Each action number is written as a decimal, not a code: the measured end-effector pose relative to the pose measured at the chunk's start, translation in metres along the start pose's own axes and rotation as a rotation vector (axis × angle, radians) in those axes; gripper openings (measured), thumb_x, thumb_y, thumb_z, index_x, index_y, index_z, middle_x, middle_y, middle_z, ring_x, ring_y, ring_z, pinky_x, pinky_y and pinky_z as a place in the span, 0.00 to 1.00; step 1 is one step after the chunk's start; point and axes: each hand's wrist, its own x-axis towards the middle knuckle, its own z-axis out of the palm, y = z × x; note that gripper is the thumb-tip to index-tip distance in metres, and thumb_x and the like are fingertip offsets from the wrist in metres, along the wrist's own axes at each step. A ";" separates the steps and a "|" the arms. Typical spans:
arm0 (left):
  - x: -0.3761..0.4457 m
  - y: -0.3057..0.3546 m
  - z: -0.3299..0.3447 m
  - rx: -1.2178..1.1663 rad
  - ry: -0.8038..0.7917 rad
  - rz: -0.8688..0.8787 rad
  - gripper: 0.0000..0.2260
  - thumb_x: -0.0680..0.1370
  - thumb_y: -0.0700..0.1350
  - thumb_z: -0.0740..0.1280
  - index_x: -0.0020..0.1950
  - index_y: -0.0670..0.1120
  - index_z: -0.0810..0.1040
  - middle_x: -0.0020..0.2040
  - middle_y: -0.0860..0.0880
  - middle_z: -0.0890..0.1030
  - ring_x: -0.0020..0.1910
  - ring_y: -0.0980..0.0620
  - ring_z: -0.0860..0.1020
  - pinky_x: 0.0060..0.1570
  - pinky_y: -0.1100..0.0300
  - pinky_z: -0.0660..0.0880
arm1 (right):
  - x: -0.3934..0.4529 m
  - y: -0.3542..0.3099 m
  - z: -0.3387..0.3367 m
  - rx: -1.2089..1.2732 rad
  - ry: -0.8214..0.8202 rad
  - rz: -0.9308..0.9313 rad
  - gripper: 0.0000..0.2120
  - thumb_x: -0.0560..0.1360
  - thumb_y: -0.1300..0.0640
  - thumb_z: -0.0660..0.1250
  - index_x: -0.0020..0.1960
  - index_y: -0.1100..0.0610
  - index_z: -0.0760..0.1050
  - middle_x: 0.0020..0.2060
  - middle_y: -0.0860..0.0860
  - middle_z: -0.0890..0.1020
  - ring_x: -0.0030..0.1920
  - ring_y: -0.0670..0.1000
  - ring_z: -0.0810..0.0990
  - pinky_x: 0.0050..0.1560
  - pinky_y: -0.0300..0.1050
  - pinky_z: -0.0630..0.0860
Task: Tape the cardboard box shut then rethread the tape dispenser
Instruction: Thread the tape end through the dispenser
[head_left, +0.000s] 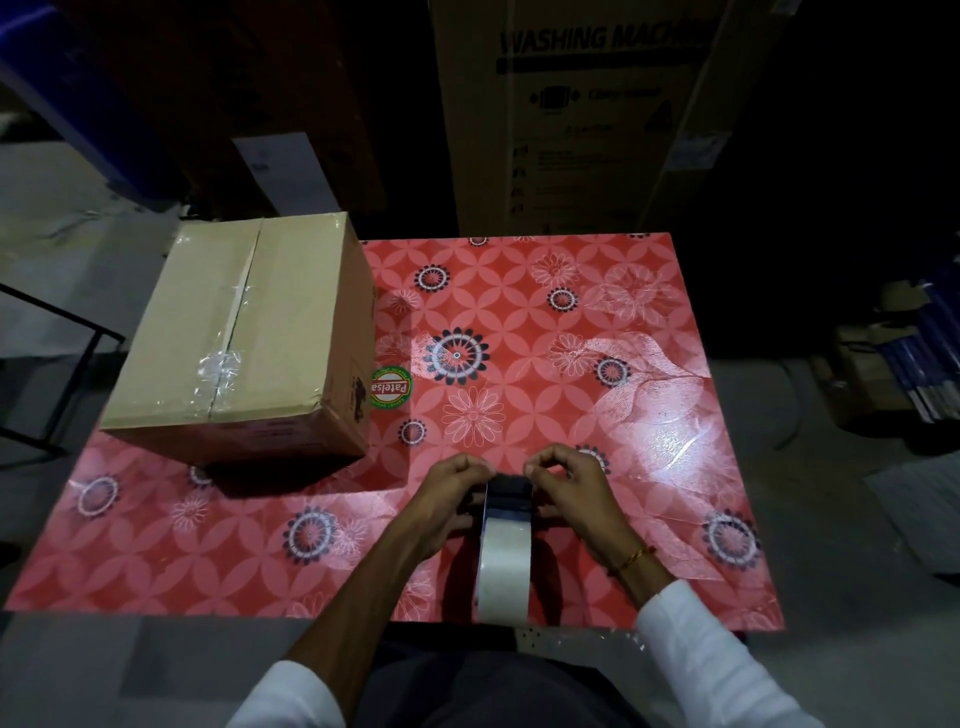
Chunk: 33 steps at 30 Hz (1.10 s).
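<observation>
Both hands meet over the tape dispenser (506, 496) at the near edge of the tabletop (649, 415). I see my left hand (447, 501) wrapped closed around the dark dispenser body, while my right hand (569, 491) pinches at its top with fingertips drawn together (what lies between them is too small to tell). A pale, glossy tape roll (503, 566) stands on edge toward me. Well apart, at the far left corner, sits the cardboard box (244, 338), plain brown, flaps down, crinkled clear tape shining along its seam. A round sticker (391, 387) lies flat on the slick red floral covering just beside it.
</observation>
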 end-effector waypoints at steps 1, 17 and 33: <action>0.001 0.000 0.000 0.013 0.006 0.002 0.03 0.78 0.41 0.68 0.45 0.46 0.78 0.35 0.52 0.81 0.36 0.53 0.79 0.48 0.49 0.77 | 0.000 0.001 0.000 -0.005 0.006 -0.004 0.03 0.79 0.64 0.68 0.50 0.63 0.80 0.45 0.51 0.81 0.42 0.51 0.83 0.39 0.49 0.85; 0.007 0.000 -0.003 -0.039 -0.009 -0.069 0.06 0.78 0.39 0.67 0.43 0.45 0.82 0.44 0.45 0.82 0.49 0.44 0.78 0.56 0.42 0.78 | -0.001 0.008 0.001 -0.045 -0.002 -0.114 0.11 0.78 0.65 0.66 0.45 0.50 0.80 0.47 0.56 0.85 0.47 0.53 0.83 0.45 0.55 0.83; 0.014 -0.003 -0.007 -0.026 -0.053 -0.078 0.07 0.77 0.47 0.71 0.45 0.43 0.80 0.41 0.44 0.77 0.38 0.50 0.77 0.55 0.42 0.79 | -0.001 0.011 0.003 -0.226 0.048 -0.256 0.12 0.78 0.68 0.62 0.46 0.55 0.81 0.42 0.48 0.84 0.44 0.46 0.82 0.47 0.55 0.83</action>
